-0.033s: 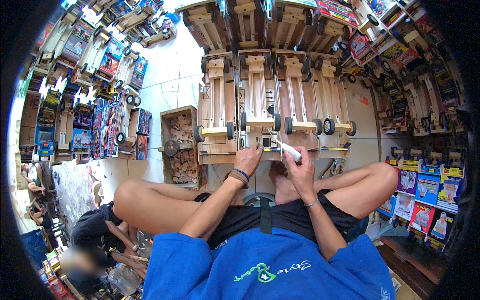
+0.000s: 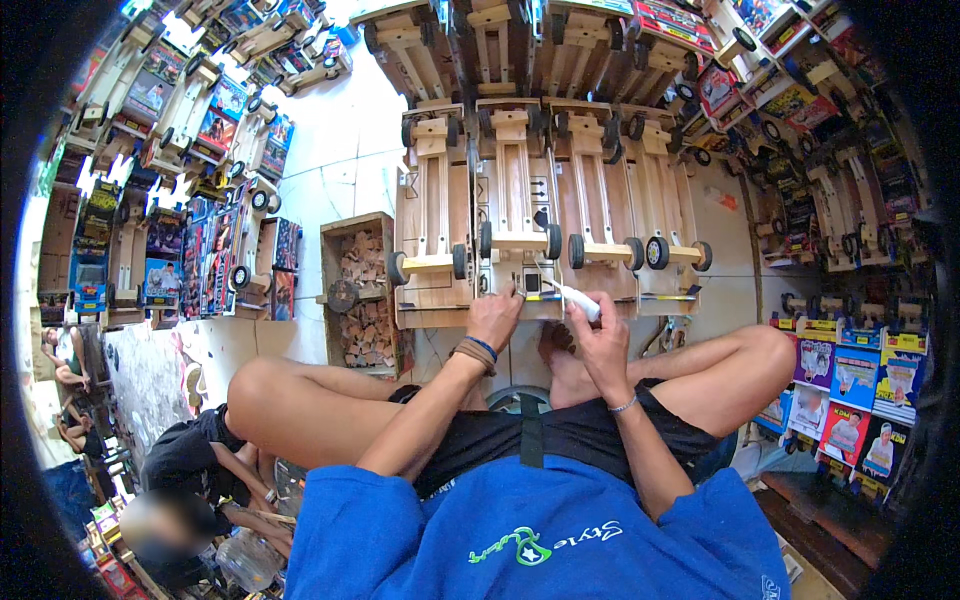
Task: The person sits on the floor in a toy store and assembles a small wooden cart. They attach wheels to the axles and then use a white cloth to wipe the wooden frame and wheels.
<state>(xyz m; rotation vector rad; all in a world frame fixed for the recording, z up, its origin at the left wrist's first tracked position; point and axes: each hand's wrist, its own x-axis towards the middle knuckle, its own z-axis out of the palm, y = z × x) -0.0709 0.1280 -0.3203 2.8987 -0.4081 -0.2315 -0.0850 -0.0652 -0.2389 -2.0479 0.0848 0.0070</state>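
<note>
Several wooden toy trucks lie wheels-up side by side in front of me. My right hand (image 2: 600,338) is closed round a white squeeze bottle (image 2: 580,303). The bottle's thin nozzle points up and left, toward the near end of the second toy truck (image 2: 513,180), just below its wheeled crossbar (image 2: 520,243). My left hand (image 2: 494,318) rests at that same end, its fingers pinched together near the board's edge. A small dark upright piece shows at the fingertips; whether they hold it is unclear.
Left of the trucks stands a wooden box (image 2: 329,268) of small wood offcuts. More toy trucks (image 2: 490,50) stand beyond, with stacks of painted ones (image 2: 215,240) to the left and others (image 2: 855,385) to the right. A person in black (image 2: 185,450) sits at lower left.
</note>
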